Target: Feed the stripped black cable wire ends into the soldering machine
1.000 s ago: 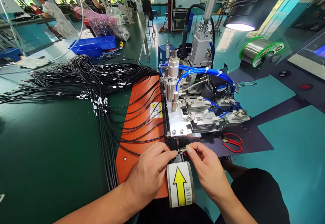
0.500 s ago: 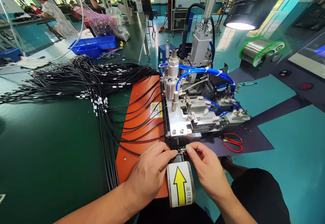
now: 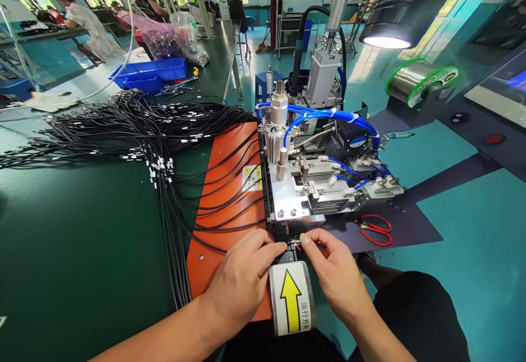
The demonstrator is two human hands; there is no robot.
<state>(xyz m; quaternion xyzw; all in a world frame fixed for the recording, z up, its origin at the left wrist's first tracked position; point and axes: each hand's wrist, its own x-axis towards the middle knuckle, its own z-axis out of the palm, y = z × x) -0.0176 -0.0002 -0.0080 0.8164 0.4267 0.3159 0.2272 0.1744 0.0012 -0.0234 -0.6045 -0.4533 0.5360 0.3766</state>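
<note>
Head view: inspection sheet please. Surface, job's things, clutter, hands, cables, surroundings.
Surface: dark green tabletop; flat orange panel.
Job's things: thin multicoloured wires; silver metal machine with blue tubes.
Clutter: red-handled scissors; blue plastic bin.
Hands: right hand pinches the wires; left hand beside them, its grip hidden.
Cables: long black cables heaped on the tabletop, several crossing the panel.
Surroundings: lit black lamp; green-flanged spool of silver wire; a co-worker.
</note>
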